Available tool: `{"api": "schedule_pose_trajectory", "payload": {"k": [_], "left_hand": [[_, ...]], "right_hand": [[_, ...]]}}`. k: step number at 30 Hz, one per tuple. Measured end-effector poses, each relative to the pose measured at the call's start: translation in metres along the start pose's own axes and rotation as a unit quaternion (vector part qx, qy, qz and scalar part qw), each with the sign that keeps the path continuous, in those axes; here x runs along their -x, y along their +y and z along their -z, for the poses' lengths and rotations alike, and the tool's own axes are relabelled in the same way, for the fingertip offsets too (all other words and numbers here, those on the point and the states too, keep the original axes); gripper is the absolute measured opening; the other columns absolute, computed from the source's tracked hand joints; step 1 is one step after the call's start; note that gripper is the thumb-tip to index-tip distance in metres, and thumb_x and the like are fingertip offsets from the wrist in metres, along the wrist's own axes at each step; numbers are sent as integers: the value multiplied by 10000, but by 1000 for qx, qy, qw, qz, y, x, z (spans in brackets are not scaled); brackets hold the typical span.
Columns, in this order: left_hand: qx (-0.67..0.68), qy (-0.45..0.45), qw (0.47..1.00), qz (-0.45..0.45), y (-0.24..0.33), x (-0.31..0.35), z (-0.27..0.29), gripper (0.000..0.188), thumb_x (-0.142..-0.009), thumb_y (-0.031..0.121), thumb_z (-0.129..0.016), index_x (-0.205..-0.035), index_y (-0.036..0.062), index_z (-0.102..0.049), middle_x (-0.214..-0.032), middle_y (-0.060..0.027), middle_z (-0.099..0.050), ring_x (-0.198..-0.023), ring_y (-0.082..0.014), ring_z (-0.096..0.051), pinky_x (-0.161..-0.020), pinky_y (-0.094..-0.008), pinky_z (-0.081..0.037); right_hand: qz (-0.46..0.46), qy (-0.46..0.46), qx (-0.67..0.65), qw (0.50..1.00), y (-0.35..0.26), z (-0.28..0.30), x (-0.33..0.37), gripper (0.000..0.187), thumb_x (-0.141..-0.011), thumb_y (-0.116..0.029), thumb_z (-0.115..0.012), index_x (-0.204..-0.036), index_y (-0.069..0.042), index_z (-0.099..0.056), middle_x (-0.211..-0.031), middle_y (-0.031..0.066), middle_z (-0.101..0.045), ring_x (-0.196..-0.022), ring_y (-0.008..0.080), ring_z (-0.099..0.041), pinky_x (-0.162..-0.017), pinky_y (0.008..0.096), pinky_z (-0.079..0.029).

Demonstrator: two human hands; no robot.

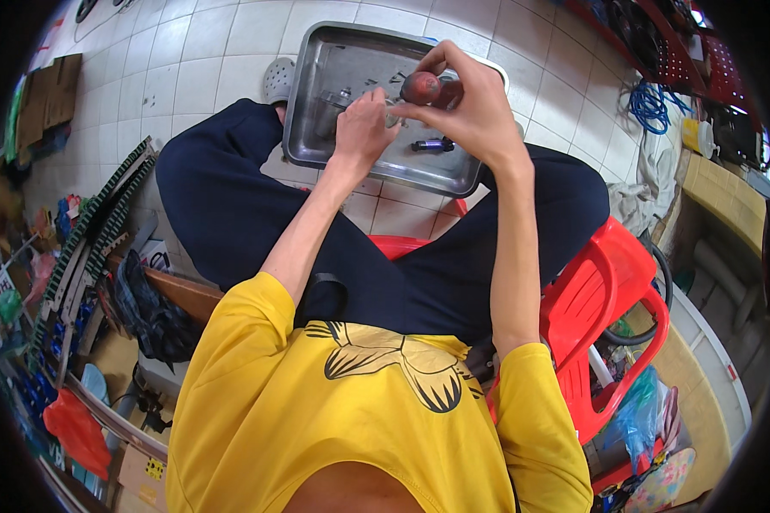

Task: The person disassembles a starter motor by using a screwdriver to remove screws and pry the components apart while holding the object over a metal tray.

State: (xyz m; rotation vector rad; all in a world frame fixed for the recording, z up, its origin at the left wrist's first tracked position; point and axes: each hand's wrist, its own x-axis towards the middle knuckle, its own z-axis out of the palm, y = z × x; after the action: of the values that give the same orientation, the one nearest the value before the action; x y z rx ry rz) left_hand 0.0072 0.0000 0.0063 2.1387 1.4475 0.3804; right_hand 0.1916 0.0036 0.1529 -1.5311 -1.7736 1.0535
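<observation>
Both my hands are over a grey metal tray [316, 154]. In my right hand [475, 107] is a dark reddish rounded part [421, 88], with a worn-looking end, held between thumb and fingers. Close by on its left, my left hand [366, 128] is closed, its fingertips turned toward the right hand. What it grips is mostly hidden; a small greyish edge shows by the fingers. Left of that hand, a grey metal housing [328, 111] lies in the tray. A short dark cylinder with a purple band [433, 145] rests on the tray's floor below the right hand.
A red plastic chair [603, 316] stands at my right. Blue coiled cord [654, 107] lies at the upper right on the tiled floor [171, 85]. Along the left are a dark plastic bag [150, 312], a red bag [77, 432] and assorted clutter. A grey clog [278, 81] shows beside the tray.
</observation>
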Motion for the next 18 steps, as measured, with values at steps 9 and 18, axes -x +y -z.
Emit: {"api": "schedule_pose_trajectory", "payload": {"k": [9, 18], "left_hand": [[-1, -9, 1000, 1, -1, 0, 0, 390, -794, 232, -815, -1038, 23, -594, -1006, -185, -712, -980, -368, -714, -797, -481, -591], [-38, -41, 998, 2, 1, 1, 2, 434, -791, 238, -830, -1088, 30, -592, -1039, -167, -703, -1016, -351, -701, -822, -463, -588]], "right_hand": [[71, -6, -31, 997, 1, -3, -8, 372, -832, -248, -839, -1092, -77, -635, -983, 46, -732, -767, 190, -702, -693, 344, -562], [56, 117, 93, 987, 5, -8, -10, 407, -768, -331, -858, -1000, -95, -622, -876, 30, -705, -717, 255, -657, -681, 395, -535]]}}
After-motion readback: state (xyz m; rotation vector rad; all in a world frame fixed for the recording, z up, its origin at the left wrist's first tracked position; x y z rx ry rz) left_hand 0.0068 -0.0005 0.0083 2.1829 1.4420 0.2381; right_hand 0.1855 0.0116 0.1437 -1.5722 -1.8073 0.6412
